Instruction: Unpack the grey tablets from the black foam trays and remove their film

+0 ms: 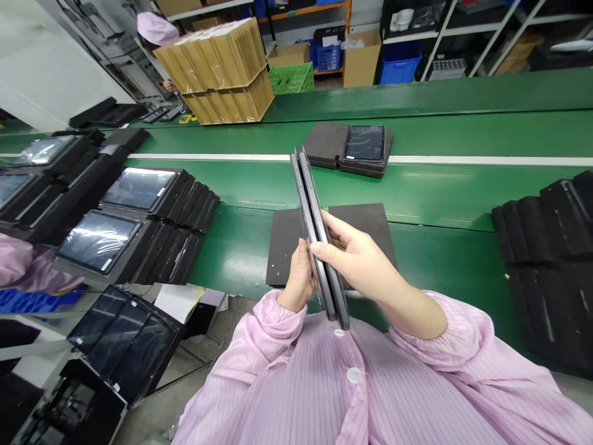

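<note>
Two thin dark tablet-like panels [319,247] stand on edge, side by side, between my hands above the bench. My left hand [300,277] grips them from the left, low down. Fingers of my right hand [356,253] wrap the right panel, with the thumb across the near edges. Below them a black foam pad [364,225] lies on the green bench, partly hidden by my hands. Farther off, a tablet with a dark screen [365,143] rests on the right part of another black foam piece [324,141].
Stacks of black foam trays holding screens [139,188] fill the left. More black foam stacks [551,259] stand at the right. Cardboard dividers [222,68] rise at the back, beside a green crate [291,78]. A co-worker's pink sleeve [34,262] shows at far left.
</note>
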